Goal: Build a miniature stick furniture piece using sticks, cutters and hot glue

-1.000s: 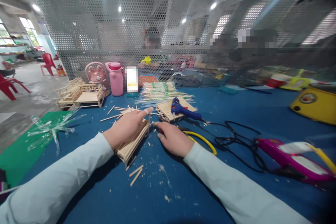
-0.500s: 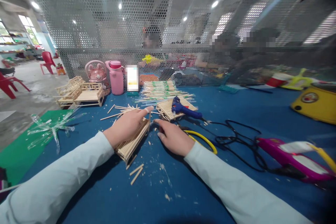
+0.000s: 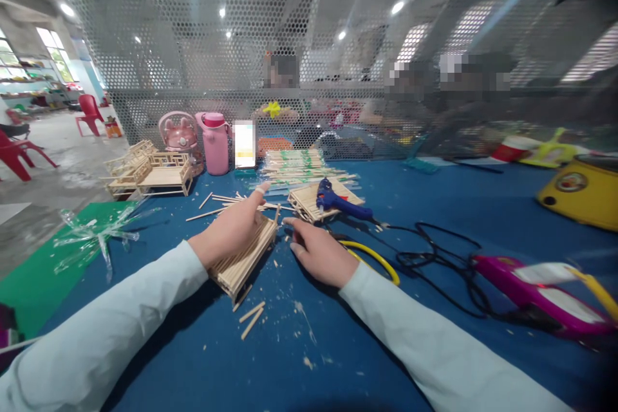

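My left hand [image 3: 232, 229] lies over the far side of a small platform of pale wooden sticks [image 3: 244, 264], gripping it. One finger with a light band points up and away; the fingers behind the platform are hidden. A short upright stick [image 3: 277, 214] stands at the platform's far right corner. My right hand [image 3: 321, 253] is just right of that corner, its index finger stretched towards the upright stick and its thumb apart. I see nothing held in it. Behind it, a blue glue gun [image 3: 342, 201] rests on a second stick platform [image 3: 304, 203].
Loose sticks [image 3: 229, 201] and bundled sticks [image 3: 294, 164] lie farther back. Assembled stick furniture [image 3: 164, 174], a pink bottle [image 3: 215, 145] and a lit phone [image 3: 244, 145] stand at the back left. Black cable [image 3: 434, 251] runs right, near a magenta device [image 3: 526, 293]. A perforated screen [image 3: 193, 45] closes the back.
My left hand's extended finger has moved left and away from the upright stick, leaving it standing more visible. My right hand has stayed nearly in place.
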Demonstrator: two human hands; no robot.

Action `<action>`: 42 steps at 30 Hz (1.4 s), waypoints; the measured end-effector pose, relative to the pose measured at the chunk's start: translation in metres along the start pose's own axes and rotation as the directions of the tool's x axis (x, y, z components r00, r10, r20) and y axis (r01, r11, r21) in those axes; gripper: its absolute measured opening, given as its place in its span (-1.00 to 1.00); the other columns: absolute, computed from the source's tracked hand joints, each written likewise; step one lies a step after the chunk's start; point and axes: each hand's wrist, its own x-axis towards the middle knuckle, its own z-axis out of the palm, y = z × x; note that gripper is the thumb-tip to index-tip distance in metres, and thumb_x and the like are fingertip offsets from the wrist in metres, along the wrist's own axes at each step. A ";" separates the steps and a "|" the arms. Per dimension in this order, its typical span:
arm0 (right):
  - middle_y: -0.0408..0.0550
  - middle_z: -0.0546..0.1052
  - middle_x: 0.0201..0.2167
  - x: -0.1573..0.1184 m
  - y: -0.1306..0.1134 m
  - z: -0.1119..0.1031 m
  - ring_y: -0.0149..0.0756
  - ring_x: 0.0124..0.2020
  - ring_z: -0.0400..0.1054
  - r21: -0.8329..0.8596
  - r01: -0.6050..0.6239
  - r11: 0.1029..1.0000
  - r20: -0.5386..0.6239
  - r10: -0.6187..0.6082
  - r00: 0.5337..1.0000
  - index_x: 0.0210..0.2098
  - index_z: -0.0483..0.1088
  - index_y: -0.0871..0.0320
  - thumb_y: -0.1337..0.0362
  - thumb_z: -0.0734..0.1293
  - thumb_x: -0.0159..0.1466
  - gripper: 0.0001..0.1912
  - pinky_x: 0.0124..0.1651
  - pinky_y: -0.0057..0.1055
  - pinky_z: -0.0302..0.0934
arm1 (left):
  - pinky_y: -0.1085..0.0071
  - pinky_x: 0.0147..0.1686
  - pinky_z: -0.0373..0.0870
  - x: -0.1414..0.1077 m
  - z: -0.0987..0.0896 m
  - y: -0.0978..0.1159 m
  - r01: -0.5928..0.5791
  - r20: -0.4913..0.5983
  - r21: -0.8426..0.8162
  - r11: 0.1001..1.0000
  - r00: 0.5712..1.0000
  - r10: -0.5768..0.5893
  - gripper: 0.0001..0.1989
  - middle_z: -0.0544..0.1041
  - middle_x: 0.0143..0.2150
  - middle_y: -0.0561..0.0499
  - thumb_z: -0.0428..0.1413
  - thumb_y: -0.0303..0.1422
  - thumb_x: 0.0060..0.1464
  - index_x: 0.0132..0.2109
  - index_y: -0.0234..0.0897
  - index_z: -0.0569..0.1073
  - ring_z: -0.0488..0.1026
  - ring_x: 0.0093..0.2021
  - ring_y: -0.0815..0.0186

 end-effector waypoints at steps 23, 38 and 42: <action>0.11 0.47 -0.13 0.002 0.000 0.010 -0.21 -0.08 0.35 -0.062 0.142 0.988 -0.059 -0.146 0.988 0.08 0.32 0.25 0.49 0.13 0.20 -0.54 0.04 -0.27 0.20 | 0.28 -0.07 0.35 -0.085 -0.006 -0.028 0.239 -0.389 -0.410 0.880 0.827 -0.406 -0.73 0.47 -0.11 -0.10 -0.08 -0.26 0.16 -0.06 -0.30 0.34 0.44 -0.11 0.27; 0.16 0.44 -0.05 -0.001 -0.004 0.008 -0.17 0.00 0.31 -0.183 0.135 0.974 0.007 -0.136 0.991 0.16 0.21 0.29 0.49 0.09 0.23 -0.50 0.05 -0.29 0.18 | 0.30 -0.16 0.41 -0.086 -0.004 -0.022 0.269 -0.332 -0.347 0.898 0.861 -0.386 -0.73 0.49 -0.16 -0.10 -0.08 -0.29 0.15 -0.06 -0.33 0.34 0.45 -0.19 0.28; 0.13 0.46 -0.08 -0.002 -0.005 0.008 -0.20 -0.03 0.33 -0.206 0.131 0.970 0.010 -0.132 0.991 0.16 0.21 0.27 0.48 0.09 0.24 -0.51 0.02 -0.32 0.19 | 0.27 -0.08 0.37 -0.082 -0.014 -0.019 0.248 -0.437 -0.242 0.938 0.835 -0.334 -0.74 0.49 -0.13 -0.11 -0.06 -0.33 0.14 -0.06 -0.32 0.36 0.44 -0.13 0.26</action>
